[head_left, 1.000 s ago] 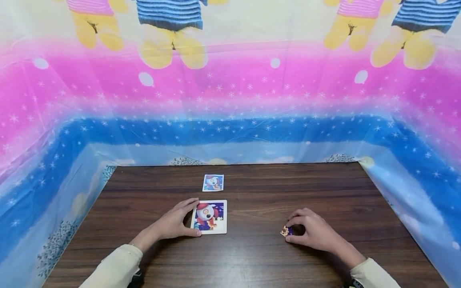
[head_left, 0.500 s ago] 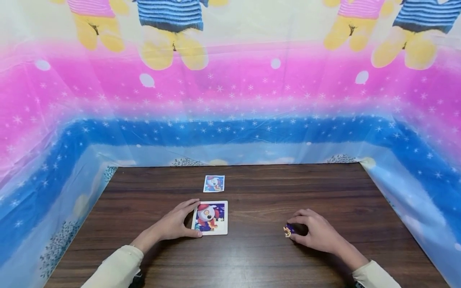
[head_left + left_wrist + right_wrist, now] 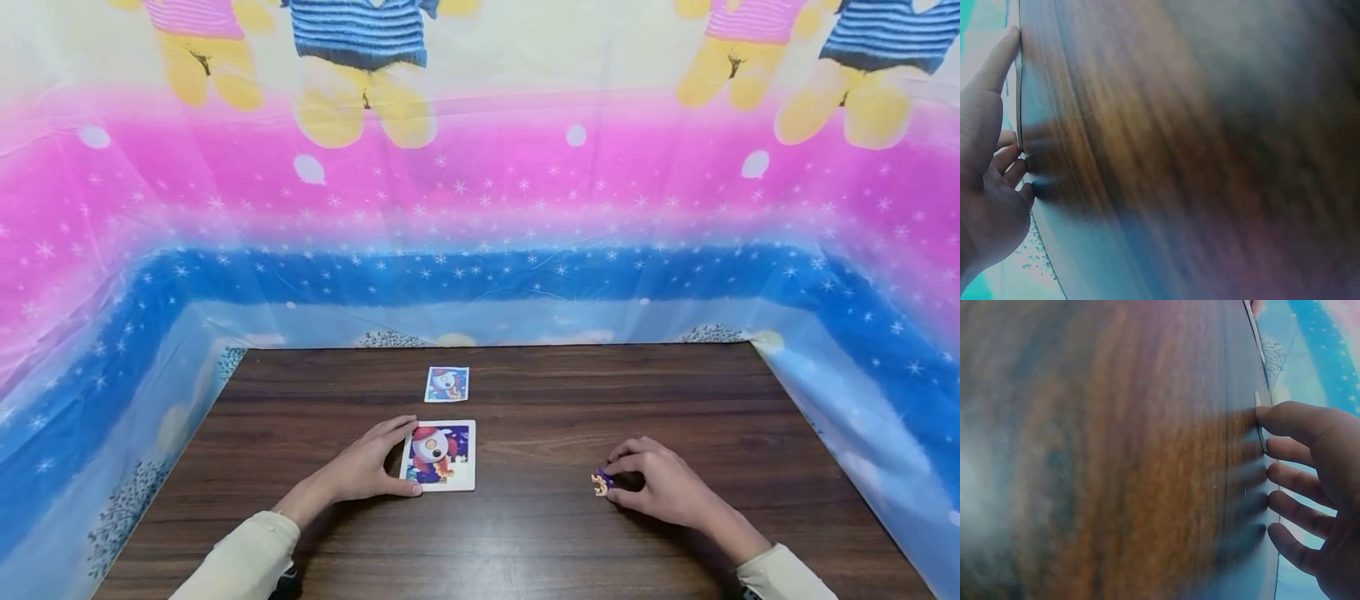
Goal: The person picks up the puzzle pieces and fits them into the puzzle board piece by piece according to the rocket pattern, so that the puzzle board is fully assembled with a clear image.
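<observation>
A jigsaw puzzle board (image 3: 469, 454) with a white border lies left of the middle of the table in the head view. It shows a cartoon figure with a red hat, with pale gaps at the picture's lower right. My left hand (image 3: 362, 463) grips the board's left side, thumb at the near edge and fingertips by the far corner. To the right, my right hand (image 3: 658, 483) pinches a small puzzle piece (image 3: 600, 483) in purple and yellow between thumb and fingers, low over the table. In the right wrist view the piece (image 3: 1260, 425) appears edge-on at the thumb tip.
Behind the board lies a small printed picture card (image 3: 447, 384) with a similar cartoon. The brown wooden table (image 3: 540, 400) ends at a colourful curtain (image 3: 525, 275) that surrounds its back and sides.
My right hand has shifted slightly right and turned the puzzle piece a little between its fingers. The left hand stays on the board; the head view has drifted slightly.
</observation>
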Available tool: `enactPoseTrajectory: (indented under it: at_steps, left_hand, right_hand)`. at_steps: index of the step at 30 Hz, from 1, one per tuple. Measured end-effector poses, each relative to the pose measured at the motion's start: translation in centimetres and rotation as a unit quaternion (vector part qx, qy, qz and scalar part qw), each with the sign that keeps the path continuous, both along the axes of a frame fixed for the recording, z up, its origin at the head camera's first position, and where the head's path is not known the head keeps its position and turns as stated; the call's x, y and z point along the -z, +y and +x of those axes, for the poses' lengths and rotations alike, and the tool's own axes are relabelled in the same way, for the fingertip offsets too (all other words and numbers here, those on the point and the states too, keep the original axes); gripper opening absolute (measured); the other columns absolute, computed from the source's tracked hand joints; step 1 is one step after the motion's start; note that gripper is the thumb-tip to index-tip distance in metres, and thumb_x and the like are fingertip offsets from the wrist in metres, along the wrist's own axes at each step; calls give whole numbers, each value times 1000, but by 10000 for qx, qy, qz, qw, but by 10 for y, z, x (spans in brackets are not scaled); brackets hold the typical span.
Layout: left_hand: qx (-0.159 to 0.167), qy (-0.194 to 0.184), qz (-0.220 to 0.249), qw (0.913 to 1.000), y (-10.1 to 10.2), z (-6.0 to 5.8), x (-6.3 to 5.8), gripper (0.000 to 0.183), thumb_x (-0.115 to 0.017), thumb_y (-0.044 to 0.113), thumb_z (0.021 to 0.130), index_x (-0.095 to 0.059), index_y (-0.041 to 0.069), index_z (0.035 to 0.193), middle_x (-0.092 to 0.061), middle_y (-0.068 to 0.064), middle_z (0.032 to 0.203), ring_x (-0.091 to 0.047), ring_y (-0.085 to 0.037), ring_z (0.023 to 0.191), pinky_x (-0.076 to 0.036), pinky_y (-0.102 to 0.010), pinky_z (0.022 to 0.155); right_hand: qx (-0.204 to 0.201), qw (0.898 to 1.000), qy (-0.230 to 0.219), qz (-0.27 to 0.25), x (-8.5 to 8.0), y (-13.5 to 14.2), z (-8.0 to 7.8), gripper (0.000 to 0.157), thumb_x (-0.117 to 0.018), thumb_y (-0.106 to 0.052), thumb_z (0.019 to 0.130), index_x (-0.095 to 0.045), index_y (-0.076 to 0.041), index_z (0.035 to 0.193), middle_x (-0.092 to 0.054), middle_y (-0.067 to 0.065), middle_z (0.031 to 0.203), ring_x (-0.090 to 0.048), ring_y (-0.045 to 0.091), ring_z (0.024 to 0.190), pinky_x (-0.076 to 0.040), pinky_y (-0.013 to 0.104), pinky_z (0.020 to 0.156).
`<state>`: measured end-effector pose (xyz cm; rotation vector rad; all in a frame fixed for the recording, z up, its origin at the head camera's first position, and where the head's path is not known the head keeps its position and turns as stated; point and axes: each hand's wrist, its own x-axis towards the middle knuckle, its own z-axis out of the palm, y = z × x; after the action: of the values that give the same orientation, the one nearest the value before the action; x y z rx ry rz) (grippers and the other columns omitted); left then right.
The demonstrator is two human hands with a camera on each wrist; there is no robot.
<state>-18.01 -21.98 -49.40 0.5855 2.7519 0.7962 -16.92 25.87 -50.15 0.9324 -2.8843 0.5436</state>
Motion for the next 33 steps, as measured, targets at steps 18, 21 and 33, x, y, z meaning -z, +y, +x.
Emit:
enactPoseTrajectory:
  at_steps: [18, 21, 33]
  left_hand:
    - [-7, -21, 21, 10000, 0, 0, 0, 106, -83, 59, 79, -37, 8, 159, -30, -12, 166, -29, -36, 151, -35, -60, 113]
    - [-14, -29, 16, 10000, 0, 0, 0, 106, -83, 60, 79, -36, 8, 159, -30, -11, 166, -29, -35, 151, -35, -60, 113]
    - [-7, -6, -20, 10000, 0, 0, 0, 107, -83, 60, 79, -36, 8, 159, -30, -12, 166, -30, -35, 150, -35, -59, 113]
  right_hand:
    - [-60, 9998, 166, -130, -6, -29, -14, 30, -75, -50, 91, -81, -26, 109, -74, -4, 109, -68, 23, 107, -54, 51, 92]
    - [-135, 9994, 231, -197, -7, -42, -16, 30, -76, -49, 90, -81, -26, 109, -74, -4, 109, -68, 22, 108, -54, 50, 94]
    - [-275, 9985, 336, -343, -11, -92, -21, 31, -78, -46, 90, -81, -22, 110, -73, -7, 105, -66, 10, 96, -56, 37, 83]
